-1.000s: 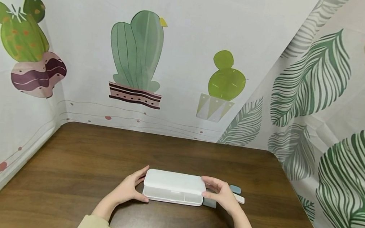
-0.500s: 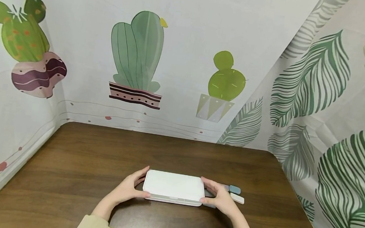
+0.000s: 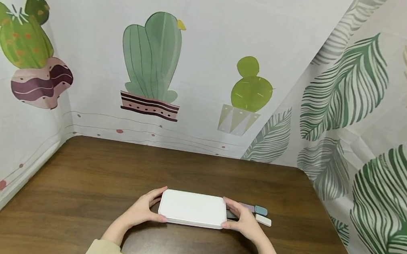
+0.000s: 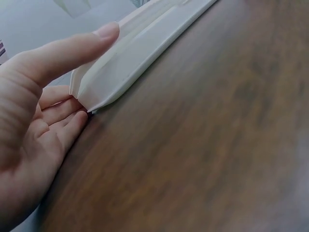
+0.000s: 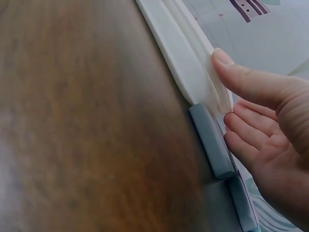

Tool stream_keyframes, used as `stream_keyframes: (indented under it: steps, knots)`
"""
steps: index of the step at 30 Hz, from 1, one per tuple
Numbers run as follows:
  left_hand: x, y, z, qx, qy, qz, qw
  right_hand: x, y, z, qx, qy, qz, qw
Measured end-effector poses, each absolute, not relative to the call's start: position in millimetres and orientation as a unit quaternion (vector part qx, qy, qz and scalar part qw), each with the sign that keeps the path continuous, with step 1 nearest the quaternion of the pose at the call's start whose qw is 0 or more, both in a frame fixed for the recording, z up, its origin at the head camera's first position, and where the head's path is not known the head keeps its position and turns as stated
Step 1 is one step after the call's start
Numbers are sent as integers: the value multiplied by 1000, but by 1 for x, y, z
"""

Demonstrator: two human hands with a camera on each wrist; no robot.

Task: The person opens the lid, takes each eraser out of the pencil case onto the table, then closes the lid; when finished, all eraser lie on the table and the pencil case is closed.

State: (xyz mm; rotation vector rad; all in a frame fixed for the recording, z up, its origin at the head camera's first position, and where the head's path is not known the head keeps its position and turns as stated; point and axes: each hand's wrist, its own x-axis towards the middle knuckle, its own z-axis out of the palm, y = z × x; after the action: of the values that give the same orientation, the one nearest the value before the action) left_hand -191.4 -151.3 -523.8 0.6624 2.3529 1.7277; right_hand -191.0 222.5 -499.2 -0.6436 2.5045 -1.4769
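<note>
A white oblong plastic case (image 3: 192, 208) with a lid lies flat on the brown table. My left hand (image 3: 142, 208) holds its left end, thumb at the front edge and the other fingers behind. The right end is held the same way by my right hand (image 3: 245, 221). In the left wrist view the thumb (image 4: 91, 48) lies along the lid's side, while the fingers (image 4: 60, 110) touch the case's corner. The right wrist view has the right thumb (image 5: 248, 82) against the lid edge. What the case holds is hidden.
Beside the right hand lie flat, stick-like items: one with a blue end (image 3: 260, 210), one with a white end (image 3: 263, 220). A blue-grey block-shaped piece (image 5: 212, 140) touches the case's right end. Printed cloth (image 3: 207, 83) hangs behind the table (image 3: 112, 167).
The lid has come down at the front, hiding the case's front wall opening seen before. Both thumbs now sit lower at the front edge; the right hand has shifted slightly toward the front.
</note>
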Motion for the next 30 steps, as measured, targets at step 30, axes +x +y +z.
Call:
stream_keyframes:
  steps: [30]
  knots:
    - [-192,-147,-524,210,791,573,48,-188,218,-492,-222,839,-489,86]
